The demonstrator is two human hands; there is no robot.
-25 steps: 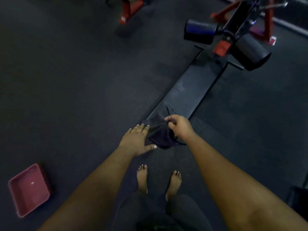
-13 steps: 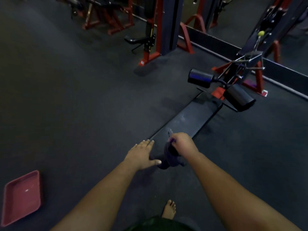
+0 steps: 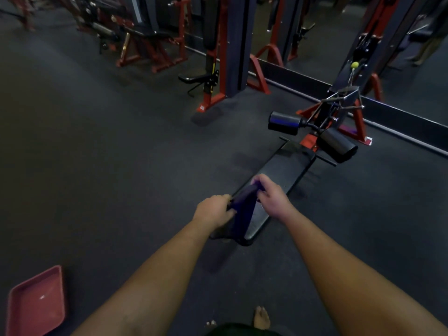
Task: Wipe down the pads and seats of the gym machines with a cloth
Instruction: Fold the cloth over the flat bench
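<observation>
Cloth [image 3: 242,209] | stretched between hands above bench pad [image 3: 283,173] | left hand [image 3: 214,210], right hand [image 3: 271,196] both gripping its ends

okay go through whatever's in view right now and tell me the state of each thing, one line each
Cloth: dark, held taut between both hands, above the near end of the bench.
Left hand: gripping the cloth's near end.
Right hand: gripping the cloth's far end.
Bench pad: flat, low, near end partly hidden by the cloth.
Roller pads: two, bare, at the bench's far end.
Red tray: on the floor, looks empty.
</observation>
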